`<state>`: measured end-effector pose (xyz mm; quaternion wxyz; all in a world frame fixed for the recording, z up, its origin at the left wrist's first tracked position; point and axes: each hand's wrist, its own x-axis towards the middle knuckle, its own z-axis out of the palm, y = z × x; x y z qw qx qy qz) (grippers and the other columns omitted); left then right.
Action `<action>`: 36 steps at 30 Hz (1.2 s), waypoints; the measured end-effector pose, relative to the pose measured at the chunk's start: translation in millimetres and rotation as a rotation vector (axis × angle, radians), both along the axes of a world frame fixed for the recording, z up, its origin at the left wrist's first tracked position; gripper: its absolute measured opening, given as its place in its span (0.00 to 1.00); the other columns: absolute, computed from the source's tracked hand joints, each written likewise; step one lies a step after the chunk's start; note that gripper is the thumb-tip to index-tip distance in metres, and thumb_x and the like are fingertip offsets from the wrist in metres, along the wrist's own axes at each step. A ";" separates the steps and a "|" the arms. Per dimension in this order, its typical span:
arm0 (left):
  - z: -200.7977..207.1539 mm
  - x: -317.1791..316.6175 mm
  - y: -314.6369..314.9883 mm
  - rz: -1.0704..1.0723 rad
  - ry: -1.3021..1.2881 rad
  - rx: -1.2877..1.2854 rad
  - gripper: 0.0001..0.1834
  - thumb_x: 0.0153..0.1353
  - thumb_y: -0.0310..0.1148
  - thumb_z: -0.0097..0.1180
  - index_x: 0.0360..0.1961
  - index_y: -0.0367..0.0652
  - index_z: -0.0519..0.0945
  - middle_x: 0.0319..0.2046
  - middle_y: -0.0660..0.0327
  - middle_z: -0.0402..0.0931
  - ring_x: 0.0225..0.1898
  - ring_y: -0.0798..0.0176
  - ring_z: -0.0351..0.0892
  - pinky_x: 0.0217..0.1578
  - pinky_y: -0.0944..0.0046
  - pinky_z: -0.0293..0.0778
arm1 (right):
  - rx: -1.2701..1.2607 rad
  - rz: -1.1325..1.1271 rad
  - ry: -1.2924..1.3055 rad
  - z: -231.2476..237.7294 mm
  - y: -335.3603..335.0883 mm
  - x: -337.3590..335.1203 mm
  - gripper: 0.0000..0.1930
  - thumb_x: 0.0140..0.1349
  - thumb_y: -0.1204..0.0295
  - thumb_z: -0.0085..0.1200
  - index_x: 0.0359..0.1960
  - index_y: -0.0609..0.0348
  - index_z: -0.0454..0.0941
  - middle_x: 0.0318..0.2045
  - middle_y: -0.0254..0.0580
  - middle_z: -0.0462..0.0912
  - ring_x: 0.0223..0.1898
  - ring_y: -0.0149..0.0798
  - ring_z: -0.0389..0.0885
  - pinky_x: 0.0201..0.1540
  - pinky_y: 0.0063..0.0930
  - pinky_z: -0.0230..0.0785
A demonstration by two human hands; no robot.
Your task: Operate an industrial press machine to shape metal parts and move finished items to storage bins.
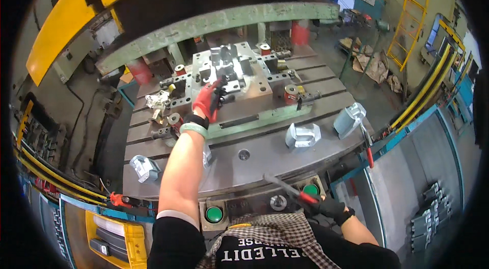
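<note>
My left hand (208, 100), in a red and black glove, reaches forward to the near left edge of a metal die (249, 88) on the press bed. Its fingers look stretched out and apart, partly blurred against dark metal, and I see nothing held in them. Shiny formed metal (226, 63) sits on top of the die. Low on the right, my right hand (330, 208), in a black glove, is closed round the red handle of a long grey metal tool (281, 183). The tool points left, above the front edge of the bed, between two green push buttons.
Grey metal parts (303, 136) stand along the bed's front, with another (349, 120) at right and one (144, 168) at left. A red-handled tool (369, 149) hangs at the right edge. The green press ram (219, 24) hangs overhead. A yellow crate (114, 241) stands lower left.
</note>
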<state>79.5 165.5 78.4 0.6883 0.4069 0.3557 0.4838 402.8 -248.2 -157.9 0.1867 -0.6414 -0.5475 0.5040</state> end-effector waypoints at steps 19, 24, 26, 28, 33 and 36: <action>-67.6 -133.0 -279.2 0.020 0.777 0.502 0.15 0.65 0.28 0.41 0.51 0.42 0.73 0.28 0.68 0.69 0.23 0.78 0.64 0.22 0.77 0.61 | 0.356 -0.665 0.125 136.2 50.4 -35.6 0.20 0.62 0.65 0.49 0.52 0.64 0.70 0.35 0.39 0.77 0.34 0.29 0.74 0.36 0.25 0.68; -110.3 -145.6 -273.4 0.075 0.290 -0.088 0.17 0.65 0.43 0.44 0.49 0.46 0.75 0.24 0.67 0.70 0.18 0.75 0.66 0.19 0.76 0.63 | 0.778 -0.497 0.056 175.4 93.5 -62.6 0.21 0.64 0.66 0.45 0.58 0.60 0.66 0.30 0.31 0.75 0.27 0.25 0.71 0.30 0.23 0.66; -117.9 -145.8 -271.9 0.092 0.190 -0.172 0.17 0.65 0.42 0.45 0.48 0.46 0.75 0.24 0.67 0.70 0.18 0.75 0.66 0.19 0.76 0.63 | 0.668 -0.466 0.148 193.6 102.0 -66.4 0.20 0.64 0.69 0.45 0.58 0.58 0.65 0.32 0.31 0.75 0.27 0.24 0.70 0.30 0.21 0.65; -126.8 -146.8 -269.0 0.099 0.057 -0.299 0.16 0.64 0.41 0.47 0.47 0.44 0.75 0.23 0.68 0.70 0.19 0.74 0.67 0.19 0.75 0.63 | 0.563 -0.442 0.241 214.4 126.3 -82.7 0.21 0.64 0.72 0.45 0.59 0.56 0.64 0.34 0.31 0.75 0.27 0.23 0.69 0.30 0.19 0.64; -142.0 -148.0 -275.3 0.142 0.127 -0.200 0.16 0.64 0.40 0.48 0.48 0.43 0.74 0.22 0.68 0.70 0.18 0.74 0.67 0.19 0.74 0.64 | 0.829 -0.202 0.317 222.5 218.0 -117.9 0.21 0.62 0.72 0.46 0.58 0.55 0.65 0.30 0.33 0.75 0.24 0.24 0.68 0.26 0.21 0.63; -106.9 -134.1 -283.2 0.104 0.208 -0.214 0.16 0.64 0.40 0.46 0.49 0.44 0.74 0.24 0.67 0.72 0.19 0.74 0.67 0.19 0.73 0.64 | 0.656 -0.181 0.214 210.8 289.6 -123.7 0.19 0.62 0.71 0.45 0.55 0.55 0.66 0.32 0.38 0.78 0.27 0.34 0.75 0.30 0.30 0.67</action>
